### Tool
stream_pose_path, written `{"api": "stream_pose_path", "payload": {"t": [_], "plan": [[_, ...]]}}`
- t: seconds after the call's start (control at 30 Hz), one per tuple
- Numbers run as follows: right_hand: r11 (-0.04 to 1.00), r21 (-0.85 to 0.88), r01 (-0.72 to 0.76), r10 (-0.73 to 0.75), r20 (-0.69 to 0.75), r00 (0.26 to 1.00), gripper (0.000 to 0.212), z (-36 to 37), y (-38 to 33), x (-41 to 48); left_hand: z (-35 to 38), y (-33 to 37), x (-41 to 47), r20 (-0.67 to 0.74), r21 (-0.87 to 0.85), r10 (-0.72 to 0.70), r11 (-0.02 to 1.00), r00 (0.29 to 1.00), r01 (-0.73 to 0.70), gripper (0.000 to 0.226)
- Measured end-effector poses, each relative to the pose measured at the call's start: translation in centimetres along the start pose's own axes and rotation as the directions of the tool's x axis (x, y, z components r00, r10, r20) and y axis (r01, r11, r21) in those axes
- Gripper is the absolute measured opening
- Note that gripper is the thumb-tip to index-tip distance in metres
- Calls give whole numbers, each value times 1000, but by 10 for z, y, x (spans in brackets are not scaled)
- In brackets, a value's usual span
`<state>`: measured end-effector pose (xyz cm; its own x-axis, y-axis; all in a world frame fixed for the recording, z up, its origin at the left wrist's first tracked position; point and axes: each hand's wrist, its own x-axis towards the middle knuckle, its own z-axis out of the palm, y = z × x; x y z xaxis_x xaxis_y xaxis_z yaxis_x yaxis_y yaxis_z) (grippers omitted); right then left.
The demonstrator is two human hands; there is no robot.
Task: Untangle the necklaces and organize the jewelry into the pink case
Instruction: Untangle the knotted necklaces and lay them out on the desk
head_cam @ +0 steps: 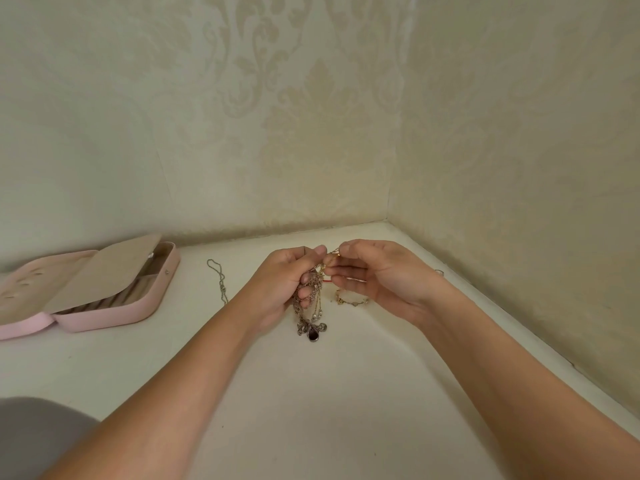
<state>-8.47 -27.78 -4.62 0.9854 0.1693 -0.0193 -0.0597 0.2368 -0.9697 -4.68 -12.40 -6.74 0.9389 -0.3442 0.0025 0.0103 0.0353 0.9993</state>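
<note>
My left hand [287, 278] grips a tangled bunch of necklaces [311, 296] above the white table; a silver pendant with a dark stone [312, 332] and small pearls hang from it. My right hand [374, 275] pinches a gold strand at the top of the tangle, close to my left fingertips. A gold bracelet [349, 300] lies on the table under my right hand. A silver chain [219, 279] lies stretched out to the left of my left hand. The pink case [114, 315] sits open at the far left, its beige flap raised over the ring rolls.
The white table [311, 393] fits into a corner, with patterned walls behind and along the right. A small silver piece [439, 272] lies near the right wall. A grey shape [38, 434] fills the bottom left corner.
</note>
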Motion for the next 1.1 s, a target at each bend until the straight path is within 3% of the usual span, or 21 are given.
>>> {"api": "stream_pose_path", "payload": {"t": [0.13,0.27,0.33,0.53,0.77,0.9,1.1], "plan": [[999,33,30,-29,-32,999,23,4,0,-1,-1,-1,0,60,2,-2,1000,998,2,30],[991,-2,133,-132,-140,981,25,2,-5,-1,0,-2,0,111,68,6,998,994,-14,17],[986,-2,168,-165,-190,968,25,0,-9,-1,-1,-2,0,128,66,21,997,992,-29,24],[971,-112,212,-236,-297,925,22,4,-9,-5,-3,0,-3,218,53,95,993,971,-109,24],[970,-113,216,-243,-362,900,20,3,-7,-3,-3,-1,-2,136,155,160,971,978,-180,2],[981,-91,173,-193,-329,925,6,-1,-10,-3,-4,-3,1,102,62,180,980,978,-187,10],[982,-102,159,-166,-70,984,25,-9,-15,-5,-4,-1,1,126,-64,174,984,977,-167,25]]}}
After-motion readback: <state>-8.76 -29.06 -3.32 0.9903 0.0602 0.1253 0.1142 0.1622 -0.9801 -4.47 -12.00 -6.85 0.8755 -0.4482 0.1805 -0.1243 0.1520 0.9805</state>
